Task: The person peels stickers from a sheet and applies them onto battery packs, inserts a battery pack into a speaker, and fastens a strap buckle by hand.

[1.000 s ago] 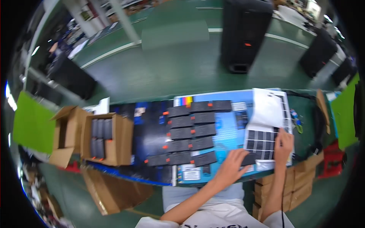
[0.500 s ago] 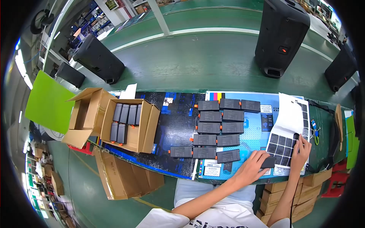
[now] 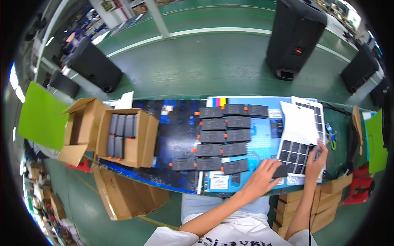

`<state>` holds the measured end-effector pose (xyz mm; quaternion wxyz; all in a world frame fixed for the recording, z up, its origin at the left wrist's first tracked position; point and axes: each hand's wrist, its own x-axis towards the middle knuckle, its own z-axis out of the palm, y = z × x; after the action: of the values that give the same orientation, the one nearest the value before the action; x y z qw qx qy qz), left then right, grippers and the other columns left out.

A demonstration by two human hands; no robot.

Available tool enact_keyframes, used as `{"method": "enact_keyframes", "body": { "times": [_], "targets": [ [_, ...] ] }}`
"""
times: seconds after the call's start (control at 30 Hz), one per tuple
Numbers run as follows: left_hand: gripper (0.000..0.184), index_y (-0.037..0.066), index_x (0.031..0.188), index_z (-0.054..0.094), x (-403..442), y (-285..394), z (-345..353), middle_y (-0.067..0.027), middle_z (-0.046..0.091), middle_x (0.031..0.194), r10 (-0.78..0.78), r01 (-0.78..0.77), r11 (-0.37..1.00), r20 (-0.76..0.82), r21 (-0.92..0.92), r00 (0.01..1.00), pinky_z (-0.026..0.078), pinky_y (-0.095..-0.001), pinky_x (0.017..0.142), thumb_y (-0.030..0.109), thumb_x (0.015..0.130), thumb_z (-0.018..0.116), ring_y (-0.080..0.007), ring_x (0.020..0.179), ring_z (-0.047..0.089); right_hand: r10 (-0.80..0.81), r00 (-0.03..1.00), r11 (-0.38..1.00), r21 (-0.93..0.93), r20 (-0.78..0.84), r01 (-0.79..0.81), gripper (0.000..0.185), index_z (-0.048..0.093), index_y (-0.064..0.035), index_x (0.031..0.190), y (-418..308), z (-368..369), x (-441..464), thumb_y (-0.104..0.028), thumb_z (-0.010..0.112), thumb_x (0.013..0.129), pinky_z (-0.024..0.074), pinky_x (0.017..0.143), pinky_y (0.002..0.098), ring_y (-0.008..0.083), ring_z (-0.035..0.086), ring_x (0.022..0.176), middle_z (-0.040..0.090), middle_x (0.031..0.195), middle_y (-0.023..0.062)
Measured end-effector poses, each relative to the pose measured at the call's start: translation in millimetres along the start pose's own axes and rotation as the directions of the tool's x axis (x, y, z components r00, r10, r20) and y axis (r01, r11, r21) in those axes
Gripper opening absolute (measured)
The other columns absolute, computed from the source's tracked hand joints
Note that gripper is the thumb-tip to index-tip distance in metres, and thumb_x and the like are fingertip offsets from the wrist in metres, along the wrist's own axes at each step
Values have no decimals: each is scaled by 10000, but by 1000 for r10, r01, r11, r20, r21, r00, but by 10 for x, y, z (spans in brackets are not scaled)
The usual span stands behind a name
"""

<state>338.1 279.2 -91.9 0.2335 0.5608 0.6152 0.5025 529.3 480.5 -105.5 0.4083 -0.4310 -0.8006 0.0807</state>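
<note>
My left hand (image 3: 262, 177) is closed around the near end of a dark battery pack (image 3: 280, 171), low above the blue printed mat (image 3: 262, 143). Just right of it lies a sheet of black labels (image 3: 294, 155), its white upper part folded over. My right hand (image 3: 316, 160) is at the sheet's right edge, fingers pinched on a black label that they largely cover. Several more battery packs (image 3: 213, 136) with orange connectors lie in rows left of my hands.
An open carton (image 3: 148, 139) with several packs stands left, beside another open box (image 3: 76, 127). Black speakers (image 3: 293, 41) stand across the green surface beyond. Cartons (image 3: 287, 209) are stacked below right. A green-handled tool (image 3: 331, 139) lies right of the sheets.
The whole view has shifted, so the bench appears further left. My right hand's fingers have turned slightly at the label sheet. My left hand keeps its hold on the pack.
</note>
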Motion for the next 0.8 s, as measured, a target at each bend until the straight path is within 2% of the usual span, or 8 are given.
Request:
{"method": "enact_keyframes", "body": {
  "times": [0.17,0.2,0.27,0.33,0.43,0.53,0.67,0.8],
  "targets": [
    [536,-12,1318,592,18,5,24,-208,600,1341,15,-15,996,-9,84,1000,483,-483,1062,175,874,828,-424,1218,564,-34,987,996,78,-157,47,424,515,14,1391,-23,-47,57,31,591,975,468,1068,388,296,562,1288,539,1499,180],
    [541,-13,1316,592,28,24,10,-207,600,1339,14,-14,997,1,73,1000,486,-483,1053,161,864,834,-422,1214,565,-18,972,995,88,-233,39,313,547,0,1258,-127,-80,112,16,646,961,477,1051,431,354,567,1265,547,1448,206],
    [545,-10,1313,593,39,65,-40,-202,601,1331,-8,8,998,12,57,1000,487,-474,1041,125,848,841,-410,1200,569,-10,979,1000,-6,-203,9,270,564,0,1234,-258,-254,157,23,640,976,492,1016,419,339,571,1232,553,1386,195],
    [543,-6,1317,593,46,64,-74,-200,600,1335,-9,8,1000,33,24,999,486,-469,1042,118,848,836,-408,1200,569,33,982,999,2,-188,-33,183,590,8,1175,-422,-418,179,21,638,998,528,920,365,259,618,1098,585,1270,159],
    [544,12,1333,588,65,-3,-148,-184,617,1319,18,-16,1000,66,-25,998,483,-456,1044,86,846,818,-398,1210,574,277,948,801,508,156,-317,97,623,-7,1113,-550,-553,127,14,643,1021,500,704,233,86,612,830,640,1048,42],
    [540,20,1327,592,59,-25,-188,-169,639,1293,-14,21,997,89,-79,996,484,-452,1044,72,838,815,-384,1218,583,330,794,636,502,510,-587,103,607,-22,1094,-900,-731,135,38,630,1014,489,694,242,90,605,807,608,883,16],
    [534,24,1316,597,35,-64,-186,-159,644,1296,-19,27,996,94,-84,995,484,-452,1045,68,833,820,-379,1217,588,158,799,679,524,580,-515,118,604,-18,1089,-984,-662,43,38,658,1001,503,704,252,98,611,815,609,939,28],
    [533,25,1304,604,30,-57,-202,-158,647,1297,-21,30,994,89,-105,996,484,-452,1050,74,824,830,-377,1226,591,172,665,569,478,727,-670,124,603,-21,1109,-1046,-628,38,25,660,1009,496,699,245,96,600,799,607,951,31]
  ]
}}
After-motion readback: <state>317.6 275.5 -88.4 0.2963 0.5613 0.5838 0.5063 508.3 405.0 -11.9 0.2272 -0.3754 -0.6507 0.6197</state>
